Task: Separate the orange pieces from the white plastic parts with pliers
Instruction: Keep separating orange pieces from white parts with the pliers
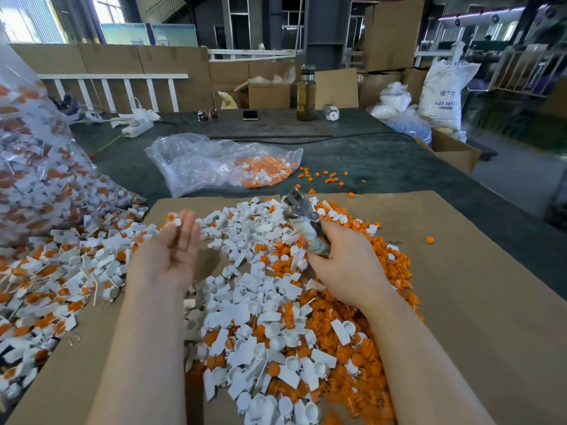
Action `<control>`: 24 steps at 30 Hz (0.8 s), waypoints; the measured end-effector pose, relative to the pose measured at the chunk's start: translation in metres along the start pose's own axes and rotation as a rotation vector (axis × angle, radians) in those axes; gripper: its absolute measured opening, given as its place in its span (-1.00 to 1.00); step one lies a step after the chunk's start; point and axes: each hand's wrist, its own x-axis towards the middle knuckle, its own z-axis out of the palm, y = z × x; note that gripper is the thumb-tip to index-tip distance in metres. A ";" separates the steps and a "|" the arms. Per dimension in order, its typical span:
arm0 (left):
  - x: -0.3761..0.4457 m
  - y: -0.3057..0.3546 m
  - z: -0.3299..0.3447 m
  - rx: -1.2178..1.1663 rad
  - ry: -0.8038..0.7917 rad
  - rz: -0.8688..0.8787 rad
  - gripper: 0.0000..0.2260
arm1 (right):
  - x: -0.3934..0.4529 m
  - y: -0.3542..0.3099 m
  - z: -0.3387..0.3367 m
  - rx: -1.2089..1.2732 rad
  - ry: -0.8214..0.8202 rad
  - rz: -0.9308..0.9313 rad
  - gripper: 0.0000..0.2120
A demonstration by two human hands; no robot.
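While the dark green tabletop [383,161] carried everything, a flat cardboard sheet [478,302] lay on it under a mixed heap of white plastic parts [245,305] and loose orange pieces [395,271], with a big clear bag of still-joined parts [33,167] spilling in from the left and a smaller clear bag [214,162] lying beyond the sheet. Over the heap, the right hand [346,265] was clenched round the handles of the pliers [302,214], whose metal head pointed up and away; whether the jaws stood apart was too blurred to tell. Raised palm-up, the left hand [171,250] pinched one small white-and-orange part [174,219] at its fingertips. It looked like the step between pickup and pull: next, the pliers' head would need to meet that part and bite the orange piece only
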 end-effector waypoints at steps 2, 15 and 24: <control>0.007 0.005 -0.005 -0.050 0.065 -0.043 -0.90 | 0.000 0.001 0.000 -0.017 0.010 0.006 -0.94; 0.011 0.023 -0.021 0.013 0.261 0.237 -0.67 | 0.000 0.004 0.000 -0.047 0.022 0.046 -0.91; -0.004 0.004 -0.008 0.460 0.065 0.420 -0.86 | 0.003 0.008 0.002 -0.142 0.089 0.138 -0.74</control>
